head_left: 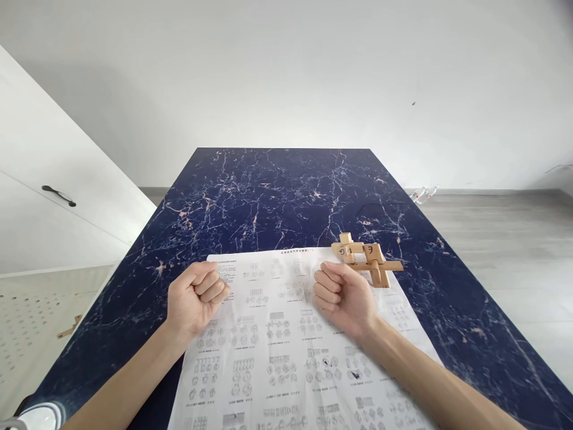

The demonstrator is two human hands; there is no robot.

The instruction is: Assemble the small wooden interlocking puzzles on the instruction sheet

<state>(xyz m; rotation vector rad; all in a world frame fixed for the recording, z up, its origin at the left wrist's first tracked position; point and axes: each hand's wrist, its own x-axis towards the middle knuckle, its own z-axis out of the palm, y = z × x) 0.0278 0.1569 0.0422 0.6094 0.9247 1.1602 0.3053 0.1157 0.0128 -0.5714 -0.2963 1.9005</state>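
My left hand rests as a loose fist on the left edge of a white printed sheet covered with small diagrams. My right hand is also curled into a fist on the sheet, palm side facing inward, with nothing visible in it. Just beyond my right hand, at the sheet's top right corner, lies an assembled wooden interlocking puzzle with handwritten marks on its bars. The fist sits right in front of the puzzle; I cannot tell whether they touch.
The sheet lies on a dark blue marble-patterned table. A white cabinet with a black handle stands to the left. Grey floor and a white wall lie beyond the table, with small clear objects on the floor.
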